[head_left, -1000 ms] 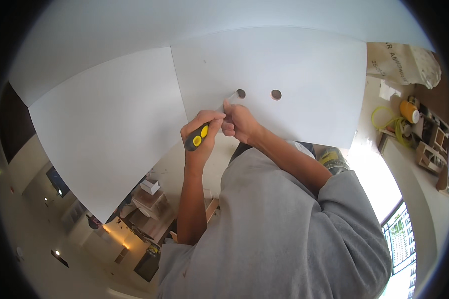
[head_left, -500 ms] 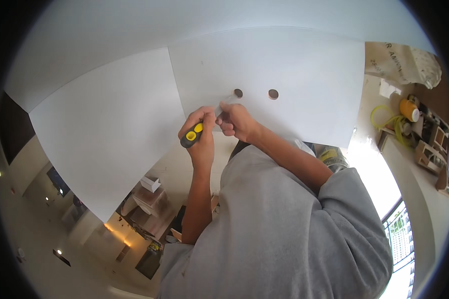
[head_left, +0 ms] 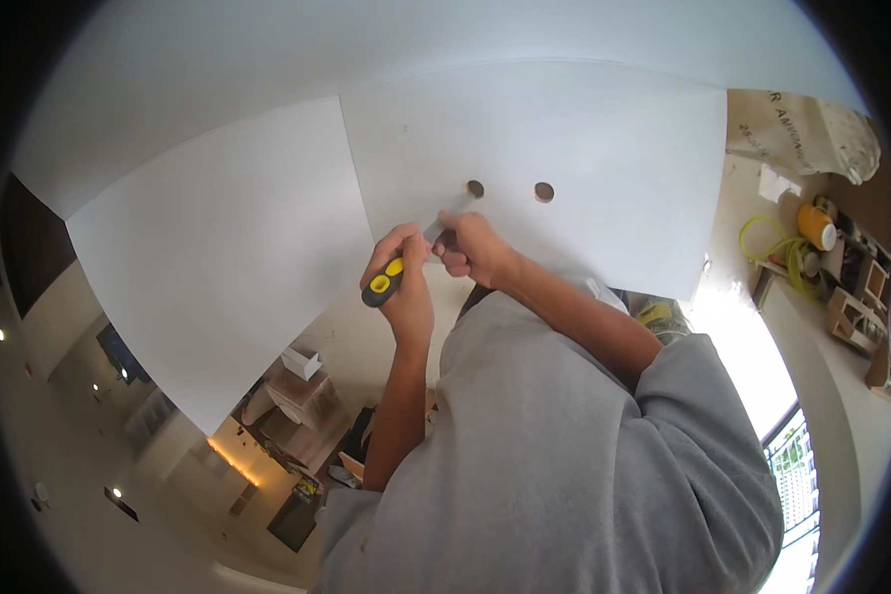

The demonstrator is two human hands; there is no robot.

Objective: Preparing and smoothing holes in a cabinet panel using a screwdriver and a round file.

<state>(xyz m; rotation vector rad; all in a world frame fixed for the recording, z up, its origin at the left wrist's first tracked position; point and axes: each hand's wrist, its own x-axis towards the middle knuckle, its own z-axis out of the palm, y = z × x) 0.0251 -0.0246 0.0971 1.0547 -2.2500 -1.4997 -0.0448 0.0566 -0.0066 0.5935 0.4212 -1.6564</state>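
My left hand [head_left: 406, 287] is wrapped round a flat-bladed tool with a black-and-yellow handle [head_left: 382, 283]. The pale metal blade slants up and right, its tip reaching the rim of a round hole [head_left: 475, 189] in a white panel [head_left: 624, 148]. Motion blurs the blade, and its exact kind cannot be told. Farther along, my right hand [head_left: 477, 247] is closed with thumb and fingers pinching the blade. A second round hole [head_left: 544, 192] sits to the right of the first, its cut edge brownish.
Another white panel [head_left: 233, 247] adjoins at the left, and a pale surface rises beyond both. At the right lie a printed sack [head_left: 802, 129], a coiled yellow-green hose [head_left: 792, 252] and wooden boxes [head_left: 856, 322]. A white box [head_left: 300, 362] stands low at the left, near my left forearm.
The whole view has shifted slightly. My hands stay in nearly the same place against the panel, both still on the tool, with its blade tip at the left hole.
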